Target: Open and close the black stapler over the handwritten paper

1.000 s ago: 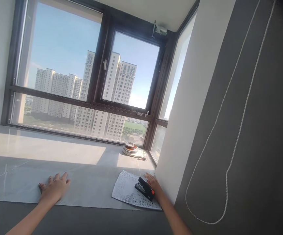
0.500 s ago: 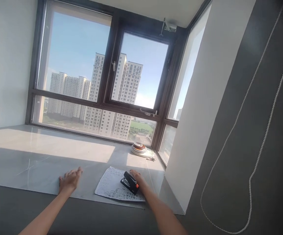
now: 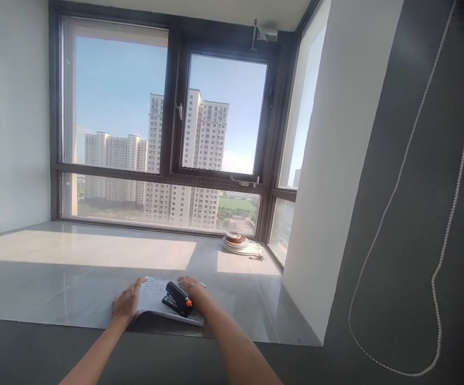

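A printed sheet of paper (image 3: 152, 299) lies near the front edge of a grey marble window ledge (image 3: 75, 278). A black stapler (image 3: 178, 299) with an orange tip rests on the paper. My right hand (image 3: 194, 294) lies on the paper just behind and right of the stapler, touching it, fingers flat. My left hand (image 3: 126, 305) rests on the left edge of the paper, which curls up slightly there, fingers stretched out.
A stack of round plates (image 3: 238, 243) sits in the far right corner of the ledge, with a small dark object (image 3: 258, 258) beside it. A white wall column (image 3: 328, 176) stands on the right. A bead cord (image 3: 436, 214) hangs on the dark wall.
My left hand slid right from the bare ledge onto the paper's left edge. My right hand, the paper and the stapler shifted left across the ledge. The view turned slightly.
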Available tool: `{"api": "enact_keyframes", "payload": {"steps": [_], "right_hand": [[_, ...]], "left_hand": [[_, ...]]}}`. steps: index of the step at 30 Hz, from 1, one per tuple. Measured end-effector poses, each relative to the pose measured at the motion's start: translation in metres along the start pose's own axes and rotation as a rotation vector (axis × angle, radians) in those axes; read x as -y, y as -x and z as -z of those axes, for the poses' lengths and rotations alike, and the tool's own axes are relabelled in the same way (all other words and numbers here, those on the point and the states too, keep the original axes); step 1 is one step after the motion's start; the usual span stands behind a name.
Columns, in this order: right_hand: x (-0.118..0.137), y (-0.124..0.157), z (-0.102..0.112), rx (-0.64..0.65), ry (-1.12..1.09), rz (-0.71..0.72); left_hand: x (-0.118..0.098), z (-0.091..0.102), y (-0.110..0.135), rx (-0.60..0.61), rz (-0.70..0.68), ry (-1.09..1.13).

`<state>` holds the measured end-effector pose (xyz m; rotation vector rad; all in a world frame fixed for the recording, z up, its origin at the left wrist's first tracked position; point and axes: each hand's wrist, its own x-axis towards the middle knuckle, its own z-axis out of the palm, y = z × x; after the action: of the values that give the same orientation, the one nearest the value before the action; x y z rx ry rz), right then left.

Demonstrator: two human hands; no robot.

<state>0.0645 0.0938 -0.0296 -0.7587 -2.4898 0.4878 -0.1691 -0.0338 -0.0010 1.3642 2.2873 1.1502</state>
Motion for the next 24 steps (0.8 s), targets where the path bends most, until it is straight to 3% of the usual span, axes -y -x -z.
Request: {"api": "enact_keyframes", "payload": {"steps": [8, 11, 17, 21, 24], "right_hand": [[-0.02, 0.041, 0.032, 0.058, 0.207, -0.066], [-0.044, 0.072, 0.061, 0.085, 0.249, -0.022], [-0.097, 0.138, 0.125, 0.01, 0.236, -0.008], [-0.107, 0.158, 0.137, -0.047, 0.192, -0.098], [-0.104, 0.158, 0.137, -0.141, 0.167, -0.143]], "left_hand": [[0.003, -0.003, 0.003, -0.062, -0.045, -0.071], [0.004, -0.005, 0.001, -0.075, -0.029, -0.038], [0.007, -0.011, -0.001, -0.076, -0.068, -0.094], [0.012, -0.014, 0.0, -0.116, -0.107, -0.158], [0.002, -0.018, 0.009, -0.242, -0.243, -0.252]]}}
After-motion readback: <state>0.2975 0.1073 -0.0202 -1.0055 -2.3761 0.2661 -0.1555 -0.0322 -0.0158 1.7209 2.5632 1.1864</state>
